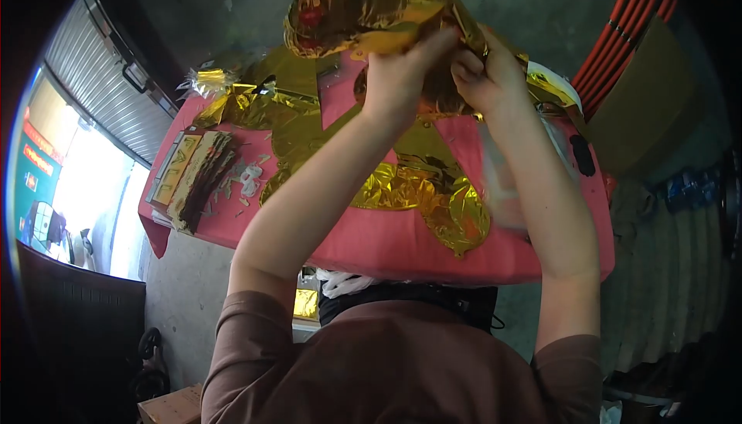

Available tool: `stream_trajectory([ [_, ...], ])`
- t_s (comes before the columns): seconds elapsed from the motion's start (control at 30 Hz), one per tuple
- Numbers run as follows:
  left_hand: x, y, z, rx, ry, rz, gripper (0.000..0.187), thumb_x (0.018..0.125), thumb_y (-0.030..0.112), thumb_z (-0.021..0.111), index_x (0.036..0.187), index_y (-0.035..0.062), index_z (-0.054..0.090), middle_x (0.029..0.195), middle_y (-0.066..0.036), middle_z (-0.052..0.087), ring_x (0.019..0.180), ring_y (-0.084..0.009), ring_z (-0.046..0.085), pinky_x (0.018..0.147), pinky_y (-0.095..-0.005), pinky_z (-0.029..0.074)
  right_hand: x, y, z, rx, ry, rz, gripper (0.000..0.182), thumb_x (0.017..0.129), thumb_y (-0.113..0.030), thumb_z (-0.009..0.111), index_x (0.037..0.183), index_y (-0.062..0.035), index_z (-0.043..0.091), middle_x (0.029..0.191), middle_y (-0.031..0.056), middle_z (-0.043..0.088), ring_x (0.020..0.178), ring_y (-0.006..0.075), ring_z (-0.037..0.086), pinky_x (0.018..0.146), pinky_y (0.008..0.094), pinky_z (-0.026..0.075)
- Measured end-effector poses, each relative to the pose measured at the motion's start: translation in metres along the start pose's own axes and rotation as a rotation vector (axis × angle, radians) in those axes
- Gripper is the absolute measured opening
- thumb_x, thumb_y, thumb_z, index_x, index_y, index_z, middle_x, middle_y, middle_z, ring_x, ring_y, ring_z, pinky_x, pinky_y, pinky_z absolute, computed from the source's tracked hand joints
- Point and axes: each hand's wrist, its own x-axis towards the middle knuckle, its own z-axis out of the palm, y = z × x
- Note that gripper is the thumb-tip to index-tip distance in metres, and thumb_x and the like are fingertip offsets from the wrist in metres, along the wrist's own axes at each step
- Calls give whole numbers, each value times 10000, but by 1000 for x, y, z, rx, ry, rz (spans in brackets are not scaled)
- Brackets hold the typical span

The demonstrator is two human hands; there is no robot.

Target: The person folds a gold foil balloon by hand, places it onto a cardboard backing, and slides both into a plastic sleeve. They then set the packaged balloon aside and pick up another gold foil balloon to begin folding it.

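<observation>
A shiny gold foil balloon (386, 14), puffed out in part, is held up over the far side of the table. My left hand (398, 80) is closed on its lower edge, thumb pointing to the right. Close beside it, my right hand (492, 76) has curled fingers gripping the balloon's narrow, folded right part. The exact pinch points are hidden by the fingers. Below my hands, a flat gold foil balloon (456, 215) lies spread over the pink tablecloth (355, 242). More crumpled gold foil (259, 103) is at the far left of the table.
A stack of packets (189, 177) stands on the table's left side, with white scraps (250, 180) beside it. Clear plastic (502, 169) and a black object (582, 153) lie at the right. Red poles (618, 45) and a cardboard sheet (645, 99) stand beyond.
</observation>
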Motion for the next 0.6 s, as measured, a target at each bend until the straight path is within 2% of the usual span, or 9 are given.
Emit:
stream_trajectory([
  [0.07,24,-7,-2,105,134,197,232,817,24,636,1021,-57,560,925,-132,640,754,-205,646,700,-309,537,-2,-3,9,17,65,-10,135,958,-179,433,940,-118,552,770,-22,563,445,89,291,425,230,255],
  [0.13,24,22,25,85,202,141,184,821,32,614,990,-33,581,861,-87,631,729,-168,623,649,-281,515,9,-11,-4,-27,-23,-2,162,966,-192,417,934,-118,558,748,-31,543,454,92,310,441,227,263],
  [0.2,27,29,28,65,266,79,143,825,40,591,959,-10,601,797,-42,622,704,-131,599,597,-252,493,28,-18,-24,-78,-322,23,182,967,-211,421,926,-107,564,738,-15,530,487,115,377,458,232,287],
  [0.23,36,26,11,242,226,72,176,804,76,640,955,-9,608,846,-48,632,763,-137,604,654,-277,497,19,-16,-14,-149,-125,4,244,975,-270,420,928,-82,569,797,21,586,539,146,445,477,246,323],
  [0.33,79,5,-36,330,140,129,176,808,85,666,945,-6,603,880,-65,625,768,-153,608,617,-286,506,16,-10,-21,-104,-268,82,326,973,-339,426,974,-51,579,899,67,640,566,165,477,495,260,346],
  [0.4,97,-2,-62,298,-171,421,164,807,-6,591,971,2,582,832,-68,614,736,-161,614,606,-286,522,-2,-8,-16,-140,-296,104,405,953,-401,460,1035,-23,579,976,109,656,591,155,495,519,254,375],
  [0.47,92,57,-17,61,214,78,142,811,-30,567,950,1,560,855,-88,604,737,-197,611,614,-317,539,-7,-16,-26,-462,-291,-27,430,941,-408,486,1078,-8,565,936,133,656,651,146,525,550,252,406],
  [0.53,105,68,-23,80,368,95,67,827,-23,560,889,-8,540,828,-98,588,716,-218,601,598,-335,540,-5,-20,-41,-724,-313,-183,416,887,-346,603,1124,-16,519,990,129,623,772,131,543,620,232,428],
  [0.6,124,73,-40,-66,367,18,65,833,-19,565,881,-15,521,810,-111,574,696,-220,594,577,-325,537,4,-11,-56,-1276,-165,-1051,518,795,-267,718,1174,-27,458,1093,115,552,916,146,536,713,256,432],
])
